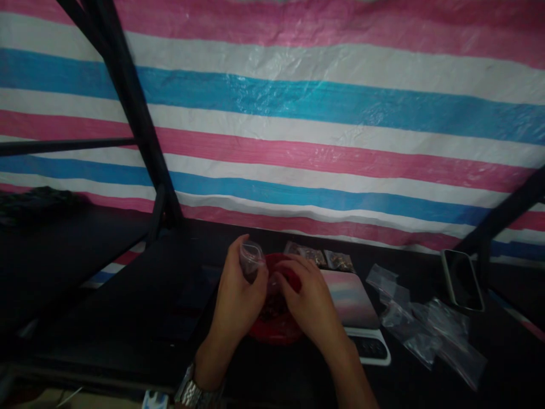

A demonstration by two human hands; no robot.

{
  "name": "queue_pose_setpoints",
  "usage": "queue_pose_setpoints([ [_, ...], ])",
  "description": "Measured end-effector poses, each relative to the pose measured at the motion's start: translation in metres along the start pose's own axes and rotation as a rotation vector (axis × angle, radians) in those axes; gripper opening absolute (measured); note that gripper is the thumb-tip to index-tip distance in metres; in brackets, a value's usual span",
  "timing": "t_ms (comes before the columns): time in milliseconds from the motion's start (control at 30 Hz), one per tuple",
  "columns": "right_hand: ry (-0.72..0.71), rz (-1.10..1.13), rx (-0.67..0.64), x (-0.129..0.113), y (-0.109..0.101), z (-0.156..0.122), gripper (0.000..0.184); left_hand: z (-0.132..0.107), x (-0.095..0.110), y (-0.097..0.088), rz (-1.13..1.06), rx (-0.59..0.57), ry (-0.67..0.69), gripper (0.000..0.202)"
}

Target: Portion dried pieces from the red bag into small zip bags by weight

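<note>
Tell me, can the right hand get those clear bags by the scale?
Probably yes: the right hand is at the red bowl, and the clear bags lie uncovered, with only the scale between.

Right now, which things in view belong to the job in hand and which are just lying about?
In the job:
clear bag, held in the left hand
red bowl, under the right hand
likely the scale, filled bags and loose clear bags nearby

Lying about:
phone, at right, apparently unused
dark heap, far left, too dim to identify
</note>
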State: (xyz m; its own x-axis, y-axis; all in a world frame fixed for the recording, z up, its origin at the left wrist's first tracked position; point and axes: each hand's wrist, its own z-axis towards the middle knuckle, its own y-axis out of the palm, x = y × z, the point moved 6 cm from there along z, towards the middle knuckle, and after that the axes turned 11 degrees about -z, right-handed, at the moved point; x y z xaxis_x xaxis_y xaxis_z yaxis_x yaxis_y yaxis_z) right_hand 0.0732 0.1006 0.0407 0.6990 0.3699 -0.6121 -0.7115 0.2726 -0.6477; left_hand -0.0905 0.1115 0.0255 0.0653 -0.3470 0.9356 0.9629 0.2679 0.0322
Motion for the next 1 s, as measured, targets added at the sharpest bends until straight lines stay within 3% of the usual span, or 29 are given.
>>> queue_pose_setpoints([
  [133,0.028,0.19,0.059,-0.003,-0.015,-0.002,0.019,-0.01,0.0,0.022,0.024,-0.144,0.079,0.074],
  [267,0.132,0.216,0.15,0.012,-0.04,-0.005,0.017,-0.031,0.004,0.057,0.041,-0.284,0.167,0.078],
  [533,0.246,0.083,0.267,0.061,-0.09,-0.016,0.02,-0.06,0.015,0.099,0.179,-0.426,0.303,0.091],
  [700,0.402,-0.047,0.187,0.117,-0.104,-0.024,0.017,-0.08,0.014,0.107,0.221,-0.449,0.299,0.084],
  [800,0.502,-0.15,0.152,0.144,-0.109,-0.029,0.019,-0.107,0.015,0.113,0.221,-0.399,0.341,0.07],
  [900,0.512,-0.204,0.142,0.155,-0.111,-0.031,0.029,-0.154,0.011,0.122,0.159,-0.379,0.467,0.065],
  [1000,0.494,-0.217,0.227,0.161,-0.117,-0.032,0.044,-0.2,-0.007,0.133,0.146,-0.517,0.517,0.071],
])
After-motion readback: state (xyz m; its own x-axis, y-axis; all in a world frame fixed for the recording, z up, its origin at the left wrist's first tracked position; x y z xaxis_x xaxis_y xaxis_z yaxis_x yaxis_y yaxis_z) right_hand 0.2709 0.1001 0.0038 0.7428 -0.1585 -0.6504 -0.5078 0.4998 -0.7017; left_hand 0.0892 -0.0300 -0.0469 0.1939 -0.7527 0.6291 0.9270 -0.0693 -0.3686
